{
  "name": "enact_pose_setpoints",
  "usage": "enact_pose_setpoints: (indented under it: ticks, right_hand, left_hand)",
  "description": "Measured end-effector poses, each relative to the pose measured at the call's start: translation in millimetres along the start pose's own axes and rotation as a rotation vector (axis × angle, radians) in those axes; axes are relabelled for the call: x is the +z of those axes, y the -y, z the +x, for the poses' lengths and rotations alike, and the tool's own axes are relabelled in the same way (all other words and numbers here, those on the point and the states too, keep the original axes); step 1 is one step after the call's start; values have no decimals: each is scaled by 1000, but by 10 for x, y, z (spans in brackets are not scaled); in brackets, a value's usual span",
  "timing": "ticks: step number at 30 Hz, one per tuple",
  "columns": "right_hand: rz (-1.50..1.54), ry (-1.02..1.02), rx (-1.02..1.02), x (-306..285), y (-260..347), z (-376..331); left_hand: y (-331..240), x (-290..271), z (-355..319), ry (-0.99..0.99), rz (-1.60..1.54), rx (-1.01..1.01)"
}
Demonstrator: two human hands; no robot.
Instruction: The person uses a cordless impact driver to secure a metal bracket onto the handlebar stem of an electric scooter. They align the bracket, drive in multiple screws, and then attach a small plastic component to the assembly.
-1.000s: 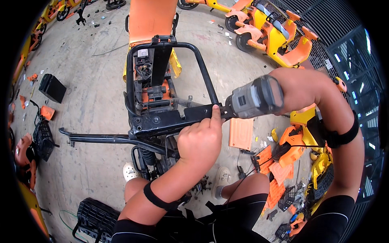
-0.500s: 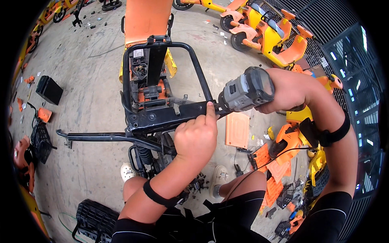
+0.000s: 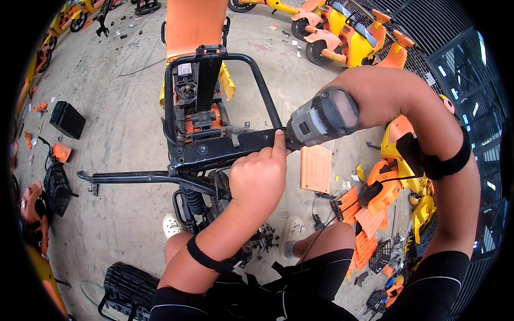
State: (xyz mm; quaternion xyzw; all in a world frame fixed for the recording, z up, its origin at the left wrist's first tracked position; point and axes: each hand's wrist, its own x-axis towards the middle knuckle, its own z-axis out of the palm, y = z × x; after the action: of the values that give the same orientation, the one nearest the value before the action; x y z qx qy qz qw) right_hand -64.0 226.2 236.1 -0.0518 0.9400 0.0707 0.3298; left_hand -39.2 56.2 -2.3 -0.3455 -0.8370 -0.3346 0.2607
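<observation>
A stripped scooter stands before me, its black metal frame (image 3: 235,145) bare and an orange front panel (image 3: 196,27) at its far end. My left hand (image 3: 258,179) is curled round the frame's cross plate, with the index finger stretched along the top near its right corner. My right hand (image 3: 364,104) is wrapped round a grey and black power tool (image 3: 320,119), probably an impact driver or wrench. The tool's nose meets the frame's right corner, just beyond my left fingertip. The tip and whatever it engages are hidden. The tool's body covers most of my right fingers.
Yellow and orange scooters (image 3: 353,40) stand at the far right. Orange panels (image 3: 316,169) and broken body parts litter the floor on the right. A black battery-like box (image 3: 67,120) lies at left; a black basket (image 3: 127,289) is at lower left. A black bar (image 3: 128,178) juts out leftward.
My right hand and the tool have tilted and shifted slightly, with the wrist raised and the elbow further right. My left hand stays on the frame.
</observation>
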Motion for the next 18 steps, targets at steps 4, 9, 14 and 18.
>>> enact_pose_setpoints:
  ticks: [4, 9, 14, 18]
  right_hand:
    - [87, -86, -58, 92, -104, -57]
    - [77, -149, -107, 139, -133, -76]
    - [44, -153, -39, 141, -122, -81]
    - [101, -99, 65, 114, -18, -67]
  left_hand:
    - [-64, 16, 20, -26, -28, -46]
    - [-138, 112, 6, -97, 59, -75]
    - [-234, 189, 27, -154, 29, -144]
    - [-250, 205, 1, -190, 37, -176]
